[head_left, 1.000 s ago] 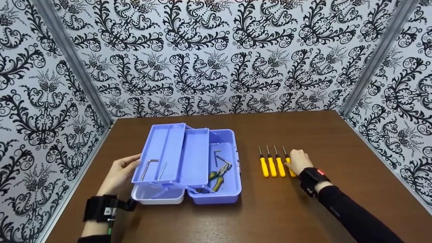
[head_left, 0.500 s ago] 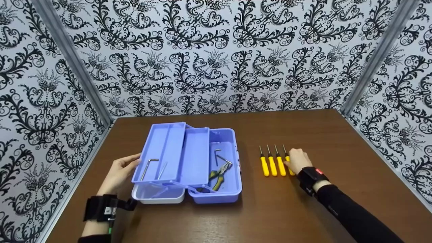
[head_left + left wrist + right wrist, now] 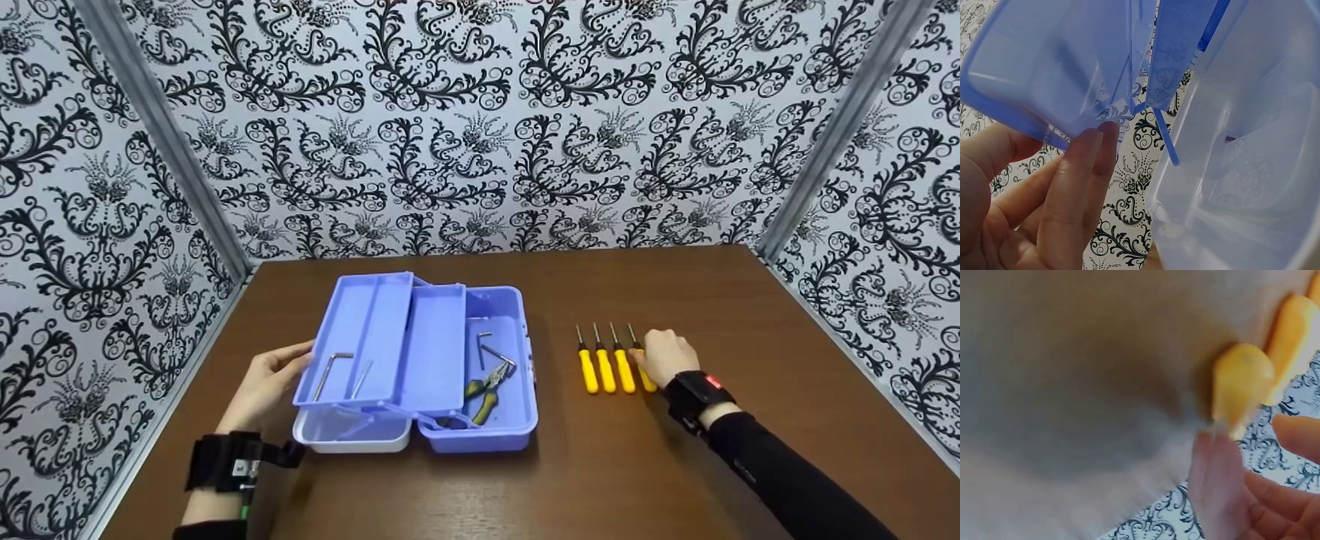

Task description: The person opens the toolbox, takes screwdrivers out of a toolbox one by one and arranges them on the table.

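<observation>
A purple toolbox (image 3: 480, 442) stands unfolded on the table with its trays fanned out to the left. My left hand (image 3: 262, 390) holds the outer edge of the top tray (image 3: 379, 330), thumb on one side and fingers reaching beneath. Several yellow-handled screwdrivers lie in a row to the right of the box, shafts pointing away. At the rightmost screwdriver (image 3: 646, 373) is my right hand (image 3: 667, 358), partly covering it. In the right wrist view its fingers (image 3: 1216, 478) are right at the yellow handle (image 3: 1241, 379), while the thumb (image 3: 1297, 436) stands apart from it.
Pliers (image 3: 487, 395) and hex keys (image 3: 496, 355) lie in the toolbox's base. A larger hex key (image 3: 325, 375) and a thin light rod (image 3: 361, 379) are in the top tray. The whitish lid (image 3: 352, 448) sits below the trays. Patterned walls (image 3: 480, 150) enclose the table.
My right thumb has shifted slightly away along the rightmost screwdriver's handle. The left hand, toolbox and the screwdrivers have stayed in place.
</observation>
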Motion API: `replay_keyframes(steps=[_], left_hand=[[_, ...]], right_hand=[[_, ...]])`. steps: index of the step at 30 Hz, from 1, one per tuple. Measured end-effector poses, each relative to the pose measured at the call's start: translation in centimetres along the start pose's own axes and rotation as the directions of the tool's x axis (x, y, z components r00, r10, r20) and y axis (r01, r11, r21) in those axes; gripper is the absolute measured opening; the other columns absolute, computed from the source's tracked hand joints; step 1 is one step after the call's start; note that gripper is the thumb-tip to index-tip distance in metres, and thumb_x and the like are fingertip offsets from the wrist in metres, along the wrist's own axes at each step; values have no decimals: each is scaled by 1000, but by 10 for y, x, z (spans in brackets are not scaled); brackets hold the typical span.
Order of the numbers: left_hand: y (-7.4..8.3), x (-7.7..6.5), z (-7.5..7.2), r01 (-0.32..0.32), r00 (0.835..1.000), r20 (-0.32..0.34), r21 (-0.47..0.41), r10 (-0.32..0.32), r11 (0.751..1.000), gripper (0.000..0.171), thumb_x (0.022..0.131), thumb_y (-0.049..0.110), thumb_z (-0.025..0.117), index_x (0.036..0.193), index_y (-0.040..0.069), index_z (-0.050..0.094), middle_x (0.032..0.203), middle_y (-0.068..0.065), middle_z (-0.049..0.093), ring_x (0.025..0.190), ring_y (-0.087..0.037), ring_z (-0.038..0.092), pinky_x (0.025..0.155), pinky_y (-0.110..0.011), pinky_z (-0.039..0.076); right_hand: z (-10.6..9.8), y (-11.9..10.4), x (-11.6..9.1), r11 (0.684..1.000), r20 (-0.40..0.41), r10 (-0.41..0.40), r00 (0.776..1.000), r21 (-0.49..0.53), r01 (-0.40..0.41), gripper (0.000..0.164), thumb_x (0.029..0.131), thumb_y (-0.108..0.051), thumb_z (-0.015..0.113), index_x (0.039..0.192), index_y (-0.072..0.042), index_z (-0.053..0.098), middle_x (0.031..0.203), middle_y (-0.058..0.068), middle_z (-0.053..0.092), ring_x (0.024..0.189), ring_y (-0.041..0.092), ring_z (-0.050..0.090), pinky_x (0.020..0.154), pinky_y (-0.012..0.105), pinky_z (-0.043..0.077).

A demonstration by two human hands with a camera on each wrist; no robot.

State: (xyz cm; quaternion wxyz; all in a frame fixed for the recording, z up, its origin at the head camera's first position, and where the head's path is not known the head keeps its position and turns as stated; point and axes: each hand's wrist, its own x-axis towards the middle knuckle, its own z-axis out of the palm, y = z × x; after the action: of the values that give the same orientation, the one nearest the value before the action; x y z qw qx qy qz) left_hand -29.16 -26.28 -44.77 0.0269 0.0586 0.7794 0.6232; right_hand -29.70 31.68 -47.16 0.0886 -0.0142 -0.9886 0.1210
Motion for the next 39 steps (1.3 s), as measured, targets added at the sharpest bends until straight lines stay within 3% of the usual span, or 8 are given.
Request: replay_keyframes(steps=[4,9,14,20,26,33,35,39], left_hand=[[-2,0,0,-3,1000,-7,-21,3,1000,43,102,12,54,138,-11,49,112,-7,73,87,-8,70,79,-23,59],[-1,1,0,1,1000,5,-15,0,1000,45,102,15,54,139,-11,47,112,-8,73,86,-9,71,80,-24,60],[0,0,-1,8,1000,12,4,-8,1000,46,102,17,54,139,-9,47,113,-11,73,87,-9,71,81,-24,60],[1,0,0,2,1000,0,30,-2,1000,45,102,17,55,139,-8,49,118,-17,71,87,-8,71,81,-24,59],[-2,-1,-1,1,1000,-5,45,-1,999,45,102,18,55,138,-8,50,120,-18,70,88,-7,70,82,-23,58],[-2,-1,1,-5,1000,-16,-8,5,1000,44,102,13,54,138,-11,49,116,-6,72,90,-5,69,82,-22,58],[0,-2,1,-5,1000,-17,-14,5,1000,44,102,13,53,138,-11,48,117,-7,72,90,-4,69,82,-21,58],[4,-3,3,-13,1000,-19,9,13,1000,42,102,12,53,137,-11,49,117,-13,71,87,-5,69,80,-22,59]], right_hand=[[-10,-12,-2,1000,-30,-15,999,-19,15,36,94,-27,67,88,8,64,76,24,67,65,39,65,56,48,55],[-21,-34,-5,999,-69,-30,997,35,33,41,95,-29,64,107,10,65,99,32,69,85,50,67,71,59,56],[-24,-60,-8,986,-69,-77,995,142,86,49,97,-30,61,125,10,60,118,32,66,102,50,65,87,60,54],[-17,-90,-13,951,-69,-138,988,268,152,49,97,-29,62,126,11,61,119,30,66,111,45,63,99,56,50],[-1,-113,-23,897,-37,-156,987,414,157,44,97,-24,63,121,12,64,120,29,66,114,42,63,99,53,51],[12,-130,-32,802,-4,-182,983,577,151,43,96,-24,62,118,13,65,115,30,68,104,40,69,92,50,56],[16,-130,-32,775,-31,-211,977,604,186,48,96,-29,62,116,14,66,111,30,69,100,38,70,87,46,59],[22,-133,-29,733,14,-222,975,662,157,49,96,-29,63,116,16,65,109,31,69,100,38,71,85,43,60]])
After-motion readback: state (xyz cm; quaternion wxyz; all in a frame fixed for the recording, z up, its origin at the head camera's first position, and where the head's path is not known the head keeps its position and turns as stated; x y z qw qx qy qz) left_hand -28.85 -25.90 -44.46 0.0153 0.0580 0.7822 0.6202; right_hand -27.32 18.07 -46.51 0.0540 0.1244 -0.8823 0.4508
